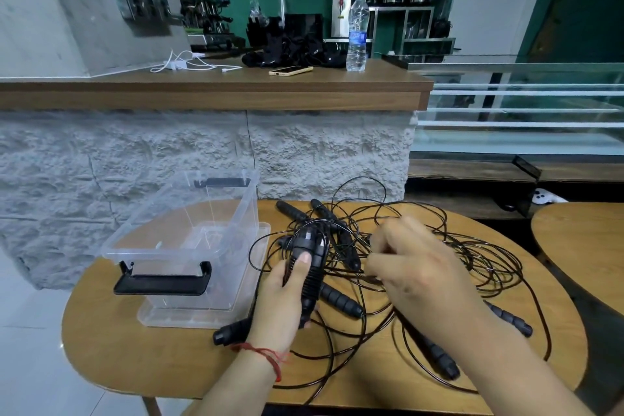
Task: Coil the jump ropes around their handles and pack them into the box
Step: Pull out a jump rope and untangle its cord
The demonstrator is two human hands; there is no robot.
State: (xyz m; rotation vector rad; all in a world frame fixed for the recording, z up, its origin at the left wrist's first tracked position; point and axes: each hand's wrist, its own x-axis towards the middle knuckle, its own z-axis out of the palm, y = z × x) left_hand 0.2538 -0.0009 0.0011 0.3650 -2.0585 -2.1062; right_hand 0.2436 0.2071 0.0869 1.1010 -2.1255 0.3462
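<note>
My left hand grips a pair of black ribbed jump rope handles held together, thumb on top, with thin black cord wound round their upper end. My right hand pinches a strand of the black cord just right of the handles. A tangle of black cords spreads over the wooden table. Several loose black handles lie in it, such as one at the near left, one at the near right and two at the back. The clear plastic box stands open at the left.
The box sits on its clear lid and has black clip handles. A rough stone wall rises behind the table, with a wooden counter above holding a phone, bottle and cables. A second wooden table stands at the right.
</note>
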